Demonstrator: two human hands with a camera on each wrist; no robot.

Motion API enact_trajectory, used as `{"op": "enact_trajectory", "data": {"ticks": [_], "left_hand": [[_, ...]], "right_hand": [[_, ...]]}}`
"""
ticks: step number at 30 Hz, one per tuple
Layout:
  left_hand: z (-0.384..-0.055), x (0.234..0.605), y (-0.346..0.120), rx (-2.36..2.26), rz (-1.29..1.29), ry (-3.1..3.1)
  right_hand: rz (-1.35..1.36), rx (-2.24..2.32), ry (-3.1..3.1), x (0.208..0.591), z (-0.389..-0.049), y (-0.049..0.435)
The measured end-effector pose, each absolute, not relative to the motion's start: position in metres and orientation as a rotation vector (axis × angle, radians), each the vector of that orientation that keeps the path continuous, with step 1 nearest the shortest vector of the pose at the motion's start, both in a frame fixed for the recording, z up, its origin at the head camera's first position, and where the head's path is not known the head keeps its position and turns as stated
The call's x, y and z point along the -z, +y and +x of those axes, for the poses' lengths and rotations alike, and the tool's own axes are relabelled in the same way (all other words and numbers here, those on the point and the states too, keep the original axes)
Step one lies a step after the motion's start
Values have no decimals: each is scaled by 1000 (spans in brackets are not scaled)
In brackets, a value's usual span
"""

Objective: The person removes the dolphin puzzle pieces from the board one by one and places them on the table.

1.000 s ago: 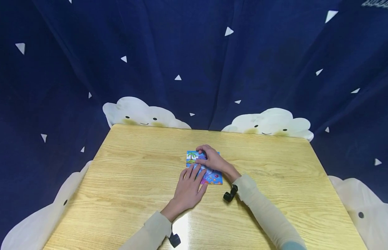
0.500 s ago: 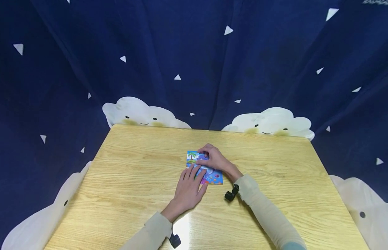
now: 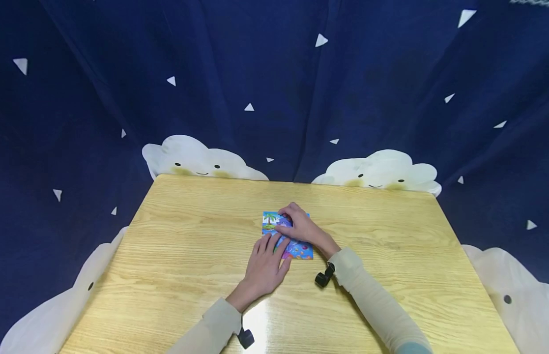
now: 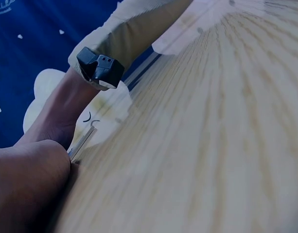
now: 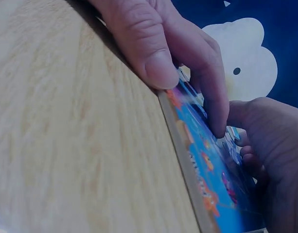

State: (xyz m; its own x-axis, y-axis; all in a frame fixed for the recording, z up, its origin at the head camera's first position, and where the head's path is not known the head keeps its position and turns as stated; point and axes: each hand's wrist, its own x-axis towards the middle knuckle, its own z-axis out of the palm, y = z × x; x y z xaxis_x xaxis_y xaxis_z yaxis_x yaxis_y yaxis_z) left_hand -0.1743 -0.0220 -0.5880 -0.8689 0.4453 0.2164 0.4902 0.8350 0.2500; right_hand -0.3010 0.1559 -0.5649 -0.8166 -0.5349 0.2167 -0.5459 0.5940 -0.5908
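A small flat jigsaw puzzle (image 3: 306,251) with a bright blue sea picture lies on the table, a palm tree at its far left corner. My left hand (image 3: 262,270) rests over its near left part, fingers spread and fairly straight. In the right wrist view, the left thumb (image 5: 161,70) lies at the puzzle's edge. Over the far half arches my right hand (image 3: 301,228), thumb and fingers curled toward each other. They seem to pinch a puzzle piece (image 5: 234,132), mostly hidden by the hand. Purple and blue print shows between them.
The puzzle sits near the middle of a light wooden table (image 3: 190,221). Behind the table hangs a dark blue curtain (image 3: 212,73) with white triangles and clouds. Black wrist cameras are strapped to both sleeves.
My right hand has shifted only slightly over the puzzle, its fingers drawing a little and then settling. The left hand stays in place. The whole view has moved slightly.
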Motion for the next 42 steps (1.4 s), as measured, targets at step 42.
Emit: {"op": "enact_trajectory", "data": {"ticks": [42], "left_hand": [[-175,588,-24,445,-743,-2881]], "right_hand": [[996,-1312,-2729,569,-303,154]]}}
